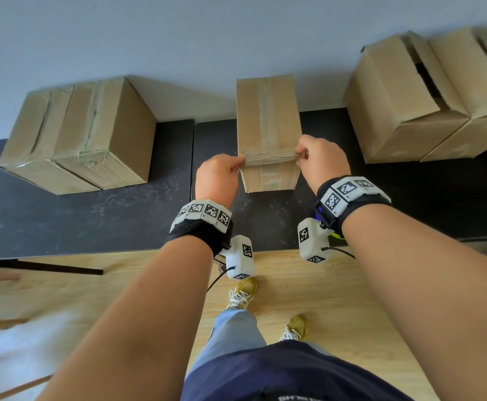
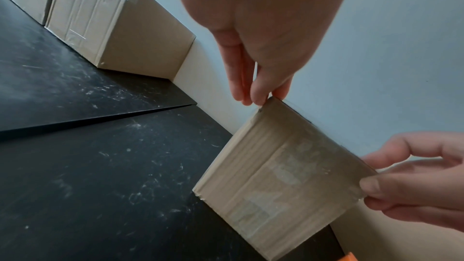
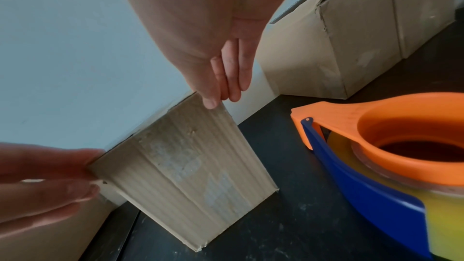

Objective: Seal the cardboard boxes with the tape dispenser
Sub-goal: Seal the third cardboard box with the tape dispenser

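Observation:
A narrow cardboard box (image 1: pixel 268 117) stands in the middle of the black table (image 1: pixel 91 215), its far end against the wall, with old tape along its top seam. My left hand (image 1: pixel 238 164) pinches the near top-left corner of the box (image 2: pixel 276 176). My right hand (image 1: pixel 303 154) pinches the near top-right corner (image 3: pixel 188 162). The left wrist view shows my left fingertips (image 2: pixel 258 98) on the corner; the right wrist view shows my right fingertips (image 3: pixel 213 102) on theirs. An orange and blue tape dispenser (image 3: pixel 376 146) lies on the table right of the box, held by neither hand.
Two taped boxes (image 1: pixel 77 134) sit side by side at the table's left. At the right stand two larger boxes (image 1: pixel 404 94) with raised flaps. The pale wall runs behind them all. Wooden floor (image 1: pixel 120 285) and my feet are below the table's front edge.

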`<action>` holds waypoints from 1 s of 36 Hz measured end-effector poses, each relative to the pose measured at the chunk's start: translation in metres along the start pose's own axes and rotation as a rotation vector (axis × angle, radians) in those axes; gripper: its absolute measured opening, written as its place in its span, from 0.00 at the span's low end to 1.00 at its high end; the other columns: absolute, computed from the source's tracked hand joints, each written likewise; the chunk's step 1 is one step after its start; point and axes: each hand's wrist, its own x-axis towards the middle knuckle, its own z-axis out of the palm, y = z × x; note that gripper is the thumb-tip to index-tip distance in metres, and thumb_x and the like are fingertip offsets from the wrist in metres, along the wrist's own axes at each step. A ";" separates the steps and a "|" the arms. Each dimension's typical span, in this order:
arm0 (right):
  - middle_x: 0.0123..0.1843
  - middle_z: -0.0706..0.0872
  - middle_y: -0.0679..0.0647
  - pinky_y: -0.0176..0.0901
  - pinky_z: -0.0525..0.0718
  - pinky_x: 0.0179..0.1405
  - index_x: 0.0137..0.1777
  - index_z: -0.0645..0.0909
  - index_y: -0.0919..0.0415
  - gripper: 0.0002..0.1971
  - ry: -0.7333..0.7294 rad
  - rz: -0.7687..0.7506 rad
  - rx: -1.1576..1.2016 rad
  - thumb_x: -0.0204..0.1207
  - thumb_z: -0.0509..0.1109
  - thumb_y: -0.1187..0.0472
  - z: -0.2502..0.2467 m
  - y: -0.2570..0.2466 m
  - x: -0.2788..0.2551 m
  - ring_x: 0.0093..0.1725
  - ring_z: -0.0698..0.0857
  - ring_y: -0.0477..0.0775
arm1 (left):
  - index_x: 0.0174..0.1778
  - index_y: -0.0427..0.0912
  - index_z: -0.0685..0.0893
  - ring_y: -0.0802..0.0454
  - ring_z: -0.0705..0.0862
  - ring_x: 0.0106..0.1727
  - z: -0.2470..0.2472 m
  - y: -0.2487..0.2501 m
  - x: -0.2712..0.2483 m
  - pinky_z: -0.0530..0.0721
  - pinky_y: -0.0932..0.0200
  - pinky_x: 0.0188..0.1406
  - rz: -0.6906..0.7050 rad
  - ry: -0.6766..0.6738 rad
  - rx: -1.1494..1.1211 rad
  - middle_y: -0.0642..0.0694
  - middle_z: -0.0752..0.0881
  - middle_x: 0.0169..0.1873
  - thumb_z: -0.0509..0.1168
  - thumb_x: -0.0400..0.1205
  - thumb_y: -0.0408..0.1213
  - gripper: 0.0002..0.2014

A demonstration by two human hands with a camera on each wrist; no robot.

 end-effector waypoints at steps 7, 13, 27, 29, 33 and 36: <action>0.46 0.84 0.55 0.47 0.79 0.41 0.52 0.81 0.58 0.05 0.008 -0.002 -0.009 0.79 0.68 0.65 0.001 0.000 -0.001 0.44 0.82 0.57 | 0.48 0.44 0.85 0.48 0.81 0.41 0.008 0.006 0.002 0.82 0.55 0.42 -0.001 0.030 0.027 0.48 0.83 0.44 0.63 0.81 0.32 0.06; 0.46 0.85 0.55 0.45 0.78 0.40 0.53 0.82 0.58 0.05 0.018 0.000 0.012 0.79 0.68 0.64 0.003 0.003 -0.001 0.44 0.83 0.57 | 0.43 0.42 0.83 0.48 0.80 0.40 0.011 0.010 0.003 0.81 0.52 0.40 -0.050 0.054 0.008 0.47 0.83 0.41 0.63 0.79 0.30 0.05; 0.46 0.85 0.50 0.44 0.80 0.42 0.55 0.83 0.55 0.10 -0.029 0.148 0.147 0.79 0.61 0.63 0.002 -0.005 -0.007 0.44 0.83 0.55 | 0.46 0.45 0.82 0.53 0.82 0.43 0.008 0.016 -0.004 0.82 0.59 0.44 -0.125 0.011 -0.096 0.53 0.83 0.43 0.61 0.77 0.35 0.07; 0.37 0.83 0.48 0.44 0.79 0.37 0.44 0.82 0.54 0.10 -0.028 0.167 0.156 0.82 0.59 0.59 0.000 -0.005 -0.006 0.40 0.82 0.55 | 0.45 0.46 0.83 0.53 0.83 0.43 0.008 0.016 -0.005 0.85 0.55 0.46 -0.136 0.015 -0.124 0.53 0.84 0.42 0.61 0.78 0.37 0.06; 0.38 0.86 0.49 0.44 0.82 0.39 0.41 0.83 0.54 0.09 -0.039 0.102 0.134 0.81 0.65 0.59 -0.005 -0.001 -0.002 0.41 0.86 0.55 | 0.41 0.46 0.83 0.57 0.83 0.40 0.008 0.013 -0.005 0.85 0.56 0.44 -0.102 0.054 -0.099 0.54 0.84 0.39 0.63 0.81 0.46 0.09; 0.47 0.90 0.51 0.43 0.83 0.45 0.46 0.87 0.58 0.05 -0.047 0.041 0.115 0.80 0.69 0.59 -0.006 0.003 0.000 0.47 0.87 0.54 | 0.43 0.45 0.83 0.55 0.83 0.40 0.008 0.010 -0.004 0.82 0.59 0.42 -0.061 0.055 -0.053 0.53 0.84 0.39 0.65 0.82 0.47 0.10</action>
